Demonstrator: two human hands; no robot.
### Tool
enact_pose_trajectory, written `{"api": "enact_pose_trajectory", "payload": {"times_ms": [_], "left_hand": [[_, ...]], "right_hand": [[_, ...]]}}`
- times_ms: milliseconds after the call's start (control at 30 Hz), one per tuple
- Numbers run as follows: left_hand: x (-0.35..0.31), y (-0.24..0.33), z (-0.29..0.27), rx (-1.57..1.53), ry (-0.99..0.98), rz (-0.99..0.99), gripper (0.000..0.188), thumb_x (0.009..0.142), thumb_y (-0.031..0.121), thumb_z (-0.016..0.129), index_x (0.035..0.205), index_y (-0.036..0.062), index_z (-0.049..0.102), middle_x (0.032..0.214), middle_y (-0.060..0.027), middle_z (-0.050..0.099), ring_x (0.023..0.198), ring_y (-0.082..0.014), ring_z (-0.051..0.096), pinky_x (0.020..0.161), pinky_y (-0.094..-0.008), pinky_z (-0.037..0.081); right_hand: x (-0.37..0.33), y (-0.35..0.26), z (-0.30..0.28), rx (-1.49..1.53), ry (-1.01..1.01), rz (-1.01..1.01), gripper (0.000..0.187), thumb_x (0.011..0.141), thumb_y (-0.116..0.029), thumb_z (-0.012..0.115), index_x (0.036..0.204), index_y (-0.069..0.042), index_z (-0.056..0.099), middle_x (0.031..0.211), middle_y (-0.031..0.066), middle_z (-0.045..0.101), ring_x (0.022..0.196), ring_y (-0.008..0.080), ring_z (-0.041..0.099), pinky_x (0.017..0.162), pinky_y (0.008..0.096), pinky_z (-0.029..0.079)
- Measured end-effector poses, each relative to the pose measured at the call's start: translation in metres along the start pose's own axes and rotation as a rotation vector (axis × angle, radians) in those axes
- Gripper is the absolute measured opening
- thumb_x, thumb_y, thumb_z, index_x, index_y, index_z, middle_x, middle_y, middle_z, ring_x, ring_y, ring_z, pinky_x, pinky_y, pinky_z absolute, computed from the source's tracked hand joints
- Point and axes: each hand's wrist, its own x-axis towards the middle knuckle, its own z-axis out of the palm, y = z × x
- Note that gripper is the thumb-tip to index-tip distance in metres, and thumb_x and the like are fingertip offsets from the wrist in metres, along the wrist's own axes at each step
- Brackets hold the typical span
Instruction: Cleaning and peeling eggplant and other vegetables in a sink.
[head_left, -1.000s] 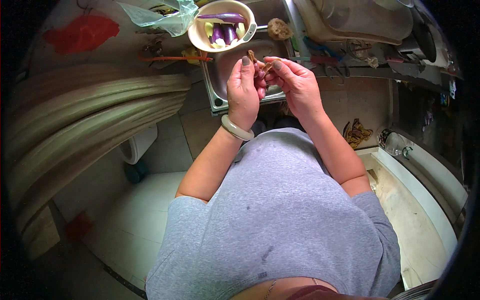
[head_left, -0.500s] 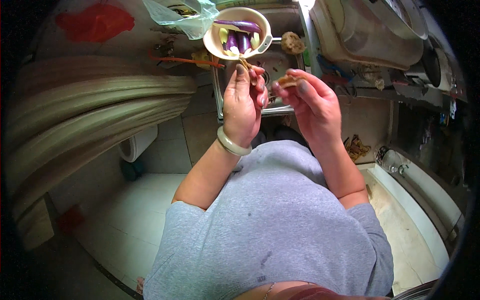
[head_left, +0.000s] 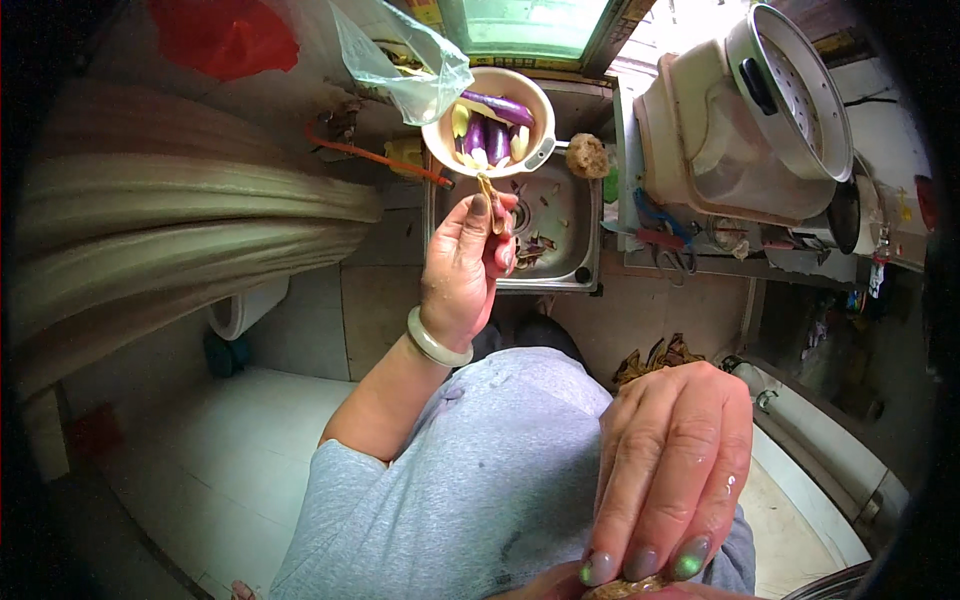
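Brown and rough, a small piece (head_left: 622, 590) sits under the fingertips of the right hand (head_left: 675, 450), nearest the camera and well to the near right of the sink (head_left: 540, 287). Its fingers are drawn together and bent down onto the piece; the thumb is hidden. Behind it is the grey shirt (head_left: 450, 480), also on the sink's near side.

Farther out, the left hand (head_left: 462, 265), a pale bangle (head_left: 440, 340) at its wrist, shows over the sink's left part, thumb and fingers pinching a brown-and-pinkish stalk (head_left: 494, 205). Dark scraps (head_left: 535, 250) lie in the sink. At its far left is a cream bowl (head_left: 540, 118) of purple vegetables (head_left: 497, 142), and at its far right a tan scrubber (head_left: 587, 157). Clear plastic (head_left: 410, 75) hangs beyond the sink's far left.

The step looks like handling a bit pulled from the stalk; the next move seems to call for a firm left pinch and a controlled right grip.

Half a second ago the right hand was beside the left, over the sink; now it is drawn far back toward the camera, while the left pinch looks much the same.
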Motion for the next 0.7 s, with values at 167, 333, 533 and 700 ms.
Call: {"api": "enact_pose_trajectory", "payload": {"times_ms": [167, 333, 533, 700], "left_hand": [[0.003, 0.015, -0.002, 0.021, -0.062, 0.016, 0.028, 0.094, 0.027, 0.049, 0.104, 0.0005, 0.053, 0.081, -0.0022, 0.052, 0.06, -0.0058, 0.047, 0.054, -0.018, 0.038], [0.005, 0.026, -0.006, 0.049, -0.093, 0.05, 0.028, 0.094, 0.026, 0.049, 0.106, 0.001, 0.053, 0.084, -0.004, 0.054, 0.061, -0.0064, 0.048, 0.055, -0.0183, 0.04], [0.001, 0.038, 0.0, 0.162, -0.155, 0.16, 0.03, 0.094, 0.028, 0.049, 0.105, 0.0006, 0.056, 0.087, -0.0066, 0.062, 0.061, -0.0059, 0.054, 0.057, -0.0184, 0.045], [-0.006, 0.037, 0.003, 0.238, -0.184, 0.211, 0.029, 0.094, 0.024, 0.049, 0.105, -0.002, 0.054, 0.089, -0.0111, 0.059, 0.06, -0.0087, 0.051, 0.055, -0.0188, 0.043]], "right_hand": [[0.002, 0.008, -0.001, -0.049, 0.056, -0.035, 0.011, 0.082, -0.001, 0.061, 0.09, 0.005, 0.065, 0.093, 0.0228, 0.063, 0.088, 0.0367, 0.064, 0.072, 0.0375, 0.057], [-0.006, 0.023, -0.01, -0.208, 0.239, -0.046, 0.02, 0.084, -0.008, 0.061, 0.102, 0.001, 0.06, 0.096, 0.0206, 0.059, 0.086, 0.0382, 0.063, 0.065, 0.0391, 0.058], [-0.024, 0.032, -0.029, -0.221, 0.943, 0.13, 0.023, 0.089, -0.012, 0.051, 0.109, -0.002, 0.051, 0.102, 0.0183, 0.056, 0.085, 0.028, 0.062, 0.067, 0.0326, 0.054], [-0.048, 0.038, -0.063, -0.73, 0.932, 0.309, 0.018, 0.08, -0.002, 0.062, 0.098, -0.003, 0.061, 0.083, 0.0028, 0.056, 0.061, 0.0056, 0.048, 0.052, 0.0185, 0.039]]}}
